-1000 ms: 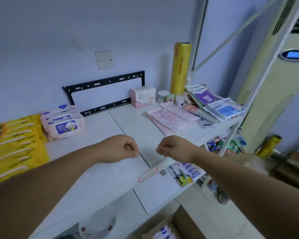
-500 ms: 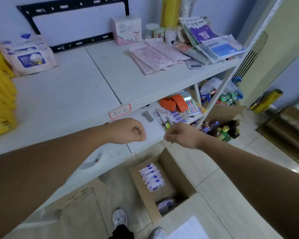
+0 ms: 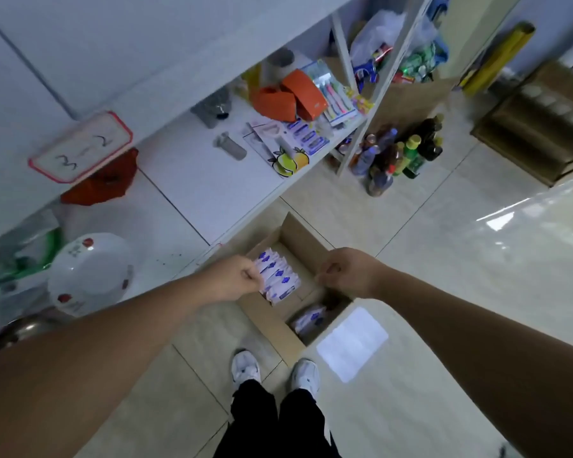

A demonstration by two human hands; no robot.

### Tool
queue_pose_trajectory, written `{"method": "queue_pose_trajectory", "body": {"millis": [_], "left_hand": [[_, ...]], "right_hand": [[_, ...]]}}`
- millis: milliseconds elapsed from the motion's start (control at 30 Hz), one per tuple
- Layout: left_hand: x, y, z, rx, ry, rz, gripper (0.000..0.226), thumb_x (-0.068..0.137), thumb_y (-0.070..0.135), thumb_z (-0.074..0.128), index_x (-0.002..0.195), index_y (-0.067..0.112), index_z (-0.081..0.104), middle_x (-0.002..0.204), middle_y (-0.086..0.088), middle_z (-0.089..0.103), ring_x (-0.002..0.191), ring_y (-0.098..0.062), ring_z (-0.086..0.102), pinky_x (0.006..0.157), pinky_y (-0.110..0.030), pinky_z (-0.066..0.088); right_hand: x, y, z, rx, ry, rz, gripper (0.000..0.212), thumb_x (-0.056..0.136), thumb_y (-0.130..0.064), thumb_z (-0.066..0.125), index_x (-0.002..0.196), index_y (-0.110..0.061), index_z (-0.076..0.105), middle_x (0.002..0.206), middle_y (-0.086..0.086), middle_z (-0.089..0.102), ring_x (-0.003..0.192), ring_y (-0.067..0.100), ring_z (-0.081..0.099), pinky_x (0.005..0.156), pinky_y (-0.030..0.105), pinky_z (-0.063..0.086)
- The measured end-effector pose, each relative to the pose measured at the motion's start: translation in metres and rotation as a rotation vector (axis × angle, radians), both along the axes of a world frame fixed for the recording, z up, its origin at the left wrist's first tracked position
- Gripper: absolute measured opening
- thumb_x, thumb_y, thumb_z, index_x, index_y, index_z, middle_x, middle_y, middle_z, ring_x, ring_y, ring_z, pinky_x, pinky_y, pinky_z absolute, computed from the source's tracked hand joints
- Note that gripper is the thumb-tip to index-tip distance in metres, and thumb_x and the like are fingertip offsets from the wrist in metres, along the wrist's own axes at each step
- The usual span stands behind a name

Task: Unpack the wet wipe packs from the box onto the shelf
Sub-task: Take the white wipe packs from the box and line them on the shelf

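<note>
Above the floor-standing box [image 3: 300, 236] of wet wipe packs [image 3: 280, 279], the left hand [image 3: 239, 279] and right hand [image 3: 348, 272] hover as closed fists, gripping nothing.

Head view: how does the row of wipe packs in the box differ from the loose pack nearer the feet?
The row of packs stands on edge, side by side, in the far part of the box; the loose pack lies tilted alone at the near end. The row is well lit; the loose pack sits in shadow. Both are white with blue print and still in the box.
</note>
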State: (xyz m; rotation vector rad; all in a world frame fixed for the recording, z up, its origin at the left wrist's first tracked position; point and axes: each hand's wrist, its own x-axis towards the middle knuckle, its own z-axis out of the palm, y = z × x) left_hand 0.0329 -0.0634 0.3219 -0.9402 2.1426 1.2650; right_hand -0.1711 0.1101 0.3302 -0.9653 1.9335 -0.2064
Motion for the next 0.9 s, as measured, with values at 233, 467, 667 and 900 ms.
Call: {"method": "queue_pose_trajectory", "body": {"millis": [233, 467, 667, 900], "left_hand": [[-0.019, 0.003, -0.140, 0.077, -0.076, 0.015, 0.014, 0.089, 0.027, 0.075, 0.097, 0.016, 0.076, 0.089, 0.013, 0.066, 0.088, -0.002, 0.060, 0.066, -0.008, 0.038], [-0.034, 0.009, -0.283, 0.123, -0.123, -0.023, 0.010, 0.086, 0.022, 0.077, 0.079, 0.018, 0.071, 0.072, 0.010, 0.066, 0.072, -0.001, 0.060, 0.071, -0.018, 0.039], [-0.034, 0.018, -0.397, 0.126, -0.135, -0.032, 0.019, 0.086, 0.026, 0.078, 0.070, 0.025, 0.068, 0.068, 0.014, 0.065, 0.069, 0.002, 0.058, 0.068, -0.019, 0.040], [-0.039, 0.020, -0.490, 0.090, -0.133, 0.022, 0.019, 0.079, 0.030, 0.084, 0.069, 0.025, 0.068, 0.074, 0.006, 0.072, 0.084, -0.017, 0.070, 0.091, -0.035, 0.053]], "right_hand": [[-0.007, 0.015, -0.126, 0.058, -0.041, -0.054, 0.021, 0.091, -0.035, 0.064, 0.092, -0.017, 0.075, 0.093, 0.001, 0.074, 0.088, 0.019, 0.066, 0.080, 0.032, 0.053], [-0.013, 0.023, -0.270, 0.108, -0.027, -0.045, 0.014, 0.090, -0.021, 0.067, 0.083, -0.010, 0.072, 0.085, 0.000, 0.068, 0.080, 0.017, 0.059, 0.068, 0.026, 0.042], [-0.005, 0.032, -0.385, 0.202, -0.036, -0.005, 0.018, 0.090, -0.024, 0.067, 0.097, -0.010, 0.074, 0.101, 0.004, 0.072, 0.096, 0.022, 0.066, 0.081, 0.031, 0.051], [0.000, 0.045, -0.477, 0.293, 0.018, 0.095, 0.032, 0.091, -0.035, 0.063, 0.121, -0.024, 0.067, 0.120, 0.000, 0.069, 0.110, 0.023, 0.063, 0.094, 0.034, 0.052]]}}
